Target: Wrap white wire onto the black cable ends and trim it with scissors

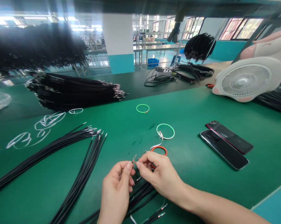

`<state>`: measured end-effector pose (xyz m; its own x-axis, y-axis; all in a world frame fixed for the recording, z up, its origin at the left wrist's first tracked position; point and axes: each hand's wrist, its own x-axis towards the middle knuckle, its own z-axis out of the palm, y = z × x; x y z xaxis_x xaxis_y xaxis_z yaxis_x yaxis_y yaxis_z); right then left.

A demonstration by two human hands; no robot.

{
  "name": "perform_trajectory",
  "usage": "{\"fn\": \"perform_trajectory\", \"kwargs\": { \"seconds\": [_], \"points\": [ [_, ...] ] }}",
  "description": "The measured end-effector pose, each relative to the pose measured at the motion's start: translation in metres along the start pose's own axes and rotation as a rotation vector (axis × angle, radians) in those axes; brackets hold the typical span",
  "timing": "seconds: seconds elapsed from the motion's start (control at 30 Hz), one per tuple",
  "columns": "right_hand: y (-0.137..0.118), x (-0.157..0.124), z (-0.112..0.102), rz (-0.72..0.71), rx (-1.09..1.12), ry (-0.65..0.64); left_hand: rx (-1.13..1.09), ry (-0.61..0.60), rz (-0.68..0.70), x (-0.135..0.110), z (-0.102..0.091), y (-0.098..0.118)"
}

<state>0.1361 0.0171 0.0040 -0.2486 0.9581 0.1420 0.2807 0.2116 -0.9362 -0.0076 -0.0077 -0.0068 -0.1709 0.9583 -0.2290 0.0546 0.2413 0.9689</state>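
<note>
Your left hand [116, 186], lower centre of the frame: thumb and forefinger pressed together, no gap between them, on a thin wire end [134, 158]. Your right hand [162, 171], just right of it: thumb and forefinger drawn into a pinch at the same wire end (the strands are too fine to count).

Wire end: centre of the lower half, between your fingertips, above the green table [189, 186].

Under your hands, bottom centre: black cables [142, 194], partly covered by them. Just beyond your right hand: one orange ring [163, 147]; above it, one pale green ring [165, 124], with a white strip [157, 145] running down from it; farther up, one bright green ring [149, 108].

Lower left: two cable bundles [49, 151], their tips converging. Above them: white loops [52, 119], tangled. Upper left: one thick black bundle [77, 90], lying on its side.

Right of the frame: two phones [224, 151], side by side at a slant, one overlapping the other. Upper right: one white fan [243, 81], tilted.
</note>
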Motion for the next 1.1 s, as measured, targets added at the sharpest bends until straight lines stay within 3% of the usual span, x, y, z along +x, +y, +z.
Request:
{"fn": "perform_trajectory", "kwargs": {
  "seconds": [0.43, 0.77, 0.9, 1.1],
  "points": [
    [-0.002, -0.001, 0.002, -0.058, -0.027, -0.013, -0.331, -0.133, -0.246, -0.005, -0.005, 0.009],
    [0.002, 0.001, 0.000, -0.185, -0.062, -0.080, -0.475, -0.267, -0.352, -0.007, -0.012, 0.018],
    [0.006, 0.004, -0.004, -0.217, -0.055, -0.105, -0.207, -0.282, -0.201, -0.008, -0.016, 0.014],
    [-0.003, 0.013, -0.039, -0.068, -0.097, 0.007, 0.295, -0.181, 0.452, -0.011, -0.017, 0.006]
  ]
}}
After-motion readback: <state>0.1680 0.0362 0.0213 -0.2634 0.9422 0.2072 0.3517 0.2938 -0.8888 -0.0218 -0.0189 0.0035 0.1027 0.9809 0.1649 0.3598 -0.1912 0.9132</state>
